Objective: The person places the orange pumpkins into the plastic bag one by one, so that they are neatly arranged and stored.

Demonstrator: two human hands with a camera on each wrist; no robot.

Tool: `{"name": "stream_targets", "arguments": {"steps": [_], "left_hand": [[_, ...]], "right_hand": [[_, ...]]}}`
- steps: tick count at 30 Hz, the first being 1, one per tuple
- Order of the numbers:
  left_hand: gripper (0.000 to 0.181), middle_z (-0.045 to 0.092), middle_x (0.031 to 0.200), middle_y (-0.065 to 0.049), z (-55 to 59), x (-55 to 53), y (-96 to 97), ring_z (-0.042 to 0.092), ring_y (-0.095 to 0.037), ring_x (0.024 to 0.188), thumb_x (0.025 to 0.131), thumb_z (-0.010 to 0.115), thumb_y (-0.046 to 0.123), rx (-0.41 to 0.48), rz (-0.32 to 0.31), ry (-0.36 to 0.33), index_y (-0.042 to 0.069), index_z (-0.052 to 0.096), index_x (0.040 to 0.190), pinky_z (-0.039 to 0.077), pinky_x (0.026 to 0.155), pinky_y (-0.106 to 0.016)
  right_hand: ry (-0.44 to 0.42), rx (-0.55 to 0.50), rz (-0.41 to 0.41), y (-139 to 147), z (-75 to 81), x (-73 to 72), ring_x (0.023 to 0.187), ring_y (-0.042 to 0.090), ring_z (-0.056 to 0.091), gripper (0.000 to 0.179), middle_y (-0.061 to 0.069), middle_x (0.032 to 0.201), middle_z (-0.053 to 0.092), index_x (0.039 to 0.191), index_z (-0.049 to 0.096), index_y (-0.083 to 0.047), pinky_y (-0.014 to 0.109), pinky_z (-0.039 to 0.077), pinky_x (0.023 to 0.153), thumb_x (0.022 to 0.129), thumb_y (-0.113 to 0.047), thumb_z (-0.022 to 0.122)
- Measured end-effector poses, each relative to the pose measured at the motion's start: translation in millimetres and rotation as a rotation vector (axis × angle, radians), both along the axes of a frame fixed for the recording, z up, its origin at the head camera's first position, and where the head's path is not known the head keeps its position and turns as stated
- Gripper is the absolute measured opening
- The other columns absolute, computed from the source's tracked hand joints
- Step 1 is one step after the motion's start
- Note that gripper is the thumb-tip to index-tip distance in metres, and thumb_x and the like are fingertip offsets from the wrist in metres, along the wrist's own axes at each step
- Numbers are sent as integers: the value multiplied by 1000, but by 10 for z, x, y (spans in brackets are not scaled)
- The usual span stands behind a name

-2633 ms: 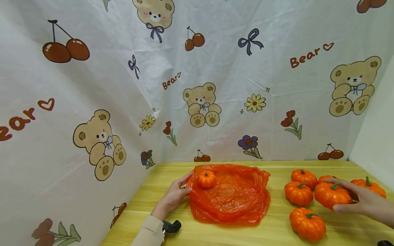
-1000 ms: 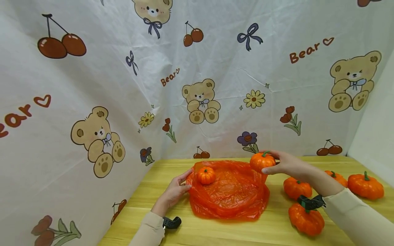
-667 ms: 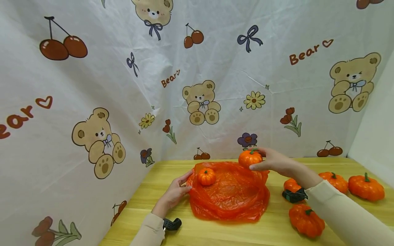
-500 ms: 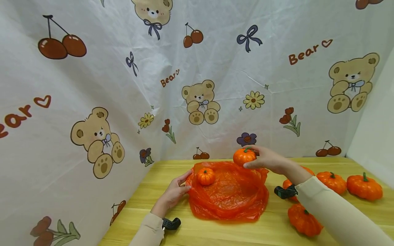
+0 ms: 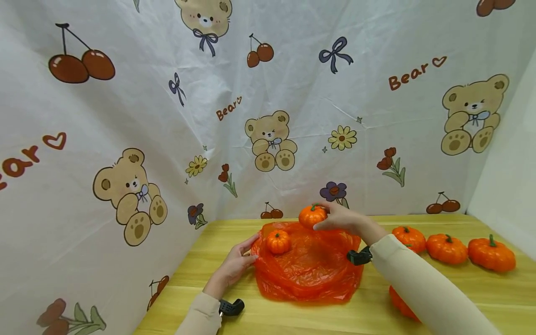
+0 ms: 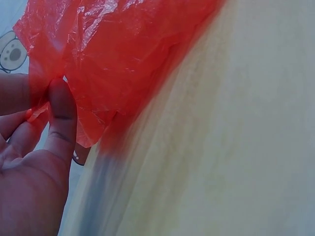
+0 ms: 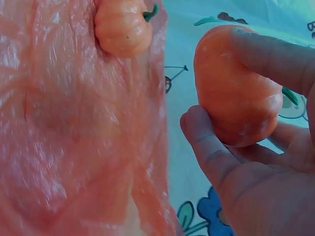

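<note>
A red plastic bag (image 5: 310,274) lies spread open on the table, with one small orange pumpkin (image 5: 278,242) inside at its left. My left hand (image 5: 234,265) pinches the bag's left edge; in the left wrist view, thumb (image 6: 61,108) and fingers have the thin film between them. My right hand (image 5: 341,217) grips another orange pumpkin (image 5: 311,217) with a green stem, above the bag's back rim. The right wrist view shows this held pumpkin (image 7: 236,91) between thumb and fingers, apart from the bag.
Several more pumpkins stand on the table at the right, among them one pumpkin (image 5: 492,253) farthest right and another (image 5: 446,248) beside it. My right sleeve (image 5: 418,274) partly covers a nearer pumpkin (image 5: 402,304). Behind the table hangs a bear-printed sheet (image 5: 268,93).
My right hand has taken a pumpkin from the group at the right and carried it left, over the back of the bag. The left hand keeps its hold on the bag's edge.
</note>
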State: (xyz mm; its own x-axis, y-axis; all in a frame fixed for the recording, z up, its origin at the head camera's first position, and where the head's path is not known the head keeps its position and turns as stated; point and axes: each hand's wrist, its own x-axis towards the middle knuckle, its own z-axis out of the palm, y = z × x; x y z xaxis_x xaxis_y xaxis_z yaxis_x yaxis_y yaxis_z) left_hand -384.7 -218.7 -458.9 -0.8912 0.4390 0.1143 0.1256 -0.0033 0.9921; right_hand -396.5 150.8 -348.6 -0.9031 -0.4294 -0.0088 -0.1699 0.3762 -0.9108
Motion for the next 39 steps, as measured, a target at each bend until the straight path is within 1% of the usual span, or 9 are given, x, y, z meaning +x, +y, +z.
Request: {"name": "stream_targets", "arguments": {"steps": [3,9,13,19,23,26,31,33,39], "left_hand": [[77,22,171,-18,16,13,-9,52,-35,136,95,54,-11,1,7,2,10,27,164,58,92,-27],[76,22,170,-20,38,30,-20,54,-35,134,95,53,-11,-4,15,12,9,27,164,59,90,-27],[76,24,170,-20,13,23,-30,54,-34,134,95,53,-11,-1,17,1,11,28,164,58,91,-27],[77,25,169,-20,-21,19,-28,55,-31,131,94,57,-11,4,37,-10,13,32,163,59,89,-27],[76,23,170,-20,-2,12,-17,54,-33,132,94,57,-10,7,35,2,11,31,163,59,89,-27],[77,22,170,-20,19,9,-8,54,-35,134,95,58,-8,10,29,5,11,30,163,59,90,-27],[77,22,170,-20,29,11,3,53,-36,136,95,59,-8,7,31,-5,12,29,163,59,90,-27],[77,23,170,-19,18,10,3,52,-36,136,95,58,-9,1,35,-4,12,30,163,59,90,-27],[76,24,170,-18,-35,3,-4,54,-31,134,94,59,-10,-1,45,-5,13,33,162,59,90,-26]], "right_hand": [[-23,-25,-12,-117,-38,-51,118,30,61,78,19,138,57,154,38,-8,47,54,104,88,-8,79],[-49,-36,-61,-285,-144,-146,118,30,61,77,19,138,58,152,40,-5,38,59,95,86,-9,81],[-35,-44,-96,-354,-257,-183,116,30,62,75,21,138,58,150,43,-2,42,59,96,84,-5,81],[-83,-99,-106,-443,-413,-196,115,32,61,76,24,140,54,150,41,-1,51,54,104,84,0,79],[-104,-143,-104,-465,-477,-208,110,30,61,67,22,135,56,142,46,-1,54,52,105,84,2,79],[-113,-134,-134,-465,-521,-216,108,30,60,66,21,133,56,139,47,-2,53,53,104,82,1,80],[-123,-99,-165,-470,-580,-199,115,34,58,77,23,140,50,147,39,-1,50,54,104,82,-2,81],[-128,-96,-171,-479,-608,-190,119,36,57,80,24,143,49,150,37,0,50,54,104,82,-2,81],[-164,-113,-220,-507,-693,-173,123,40,55,81,26,143,49,149,37,1,49,54,104,81,0,81]]}}
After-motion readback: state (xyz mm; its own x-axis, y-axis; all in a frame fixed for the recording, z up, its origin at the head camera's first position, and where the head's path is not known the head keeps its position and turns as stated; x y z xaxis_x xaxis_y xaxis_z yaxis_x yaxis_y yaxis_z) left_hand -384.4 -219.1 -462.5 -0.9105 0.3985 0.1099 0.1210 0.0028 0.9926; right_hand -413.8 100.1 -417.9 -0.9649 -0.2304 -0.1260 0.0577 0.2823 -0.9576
